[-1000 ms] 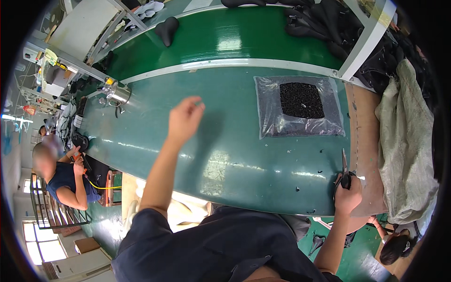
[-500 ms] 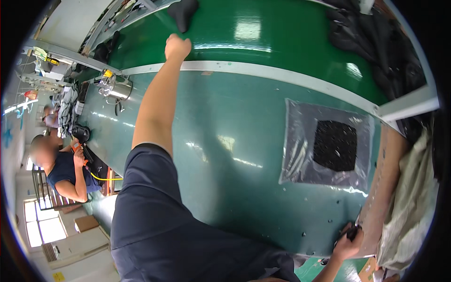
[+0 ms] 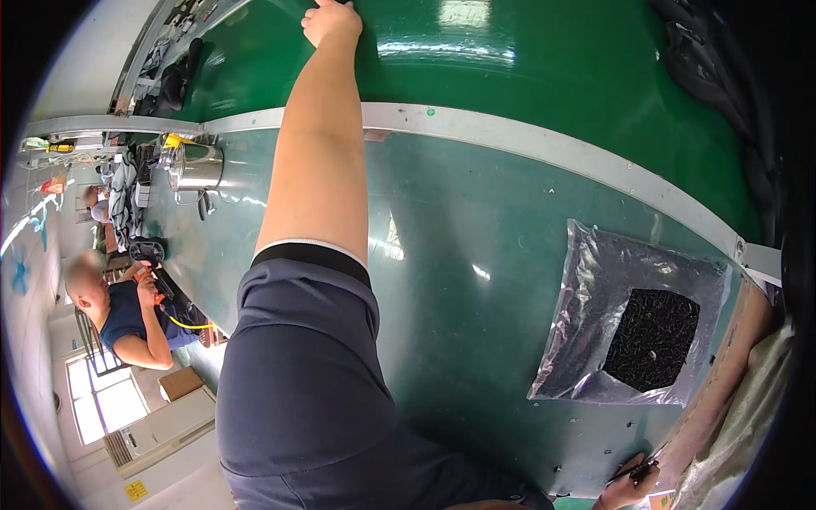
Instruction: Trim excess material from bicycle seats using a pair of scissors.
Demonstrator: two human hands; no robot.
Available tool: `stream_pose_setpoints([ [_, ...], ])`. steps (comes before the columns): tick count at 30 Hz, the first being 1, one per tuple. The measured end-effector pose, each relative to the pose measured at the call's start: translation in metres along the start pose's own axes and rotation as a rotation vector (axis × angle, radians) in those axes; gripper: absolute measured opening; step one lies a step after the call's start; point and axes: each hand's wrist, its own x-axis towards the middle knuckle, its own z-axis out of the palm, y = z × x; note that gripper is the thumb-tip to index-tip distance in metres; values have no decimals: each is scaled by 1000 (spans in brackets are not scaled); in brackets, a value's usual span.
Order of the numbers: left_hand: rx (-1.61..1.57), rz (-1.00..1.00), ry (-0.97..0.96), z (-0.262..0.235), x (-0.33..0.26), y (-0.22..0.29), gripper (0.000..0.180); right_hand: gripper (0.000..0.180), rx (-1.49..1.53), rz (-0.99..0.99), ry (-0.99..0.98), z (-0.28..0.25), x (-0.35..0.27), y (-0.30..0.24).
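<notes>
My left arm stretches far across the workbench [image 3: 442, 280], and my left hand [image 3: 330, 24] is over the green belt [image 3: 561, 93] at the top edge of the picture. Its fingers are curled, and a sliver of something dark shows beside them; the rest is cut off. At the lower right, near the bench's front corner, my right hand [image 3: 627, 489] is closed round a small dark tool [image 3: 648, 467] whose kind I cannot make out. Left of and beyond that hand lies a clear plastic bag [image 3: 586, 314] with a block of small black pieces [image 3: 653, 340] inside.
A white rail [image 3: 501, 129] divides bench from belt. At the left stands a shiny metal pot [image 3: 197, 166]. A seated co-worker [image 3: 136, 314] holds an orange tool on a yellow hose. Black material [image 3: 710, 68] lies along the right, above pale cloth [image 3: 731, 425].
My left hand has reached farther over the belt, to where a black piece lay in view before. With the view's shift, the bag now appears lower and farther right. My right hand still grips the tool.
</notes>
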Motion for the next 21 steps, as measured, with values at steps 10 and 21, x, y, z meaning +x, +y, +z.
stream_pose_setpoints([
  [10,-1731,-152,-488,-56,-7,-67,56,31,71,56,38,22,-15,12],
  [21,-2204,-432,-879,-100,-176,1,47,26,194,161,75,18,-6,-1],
])
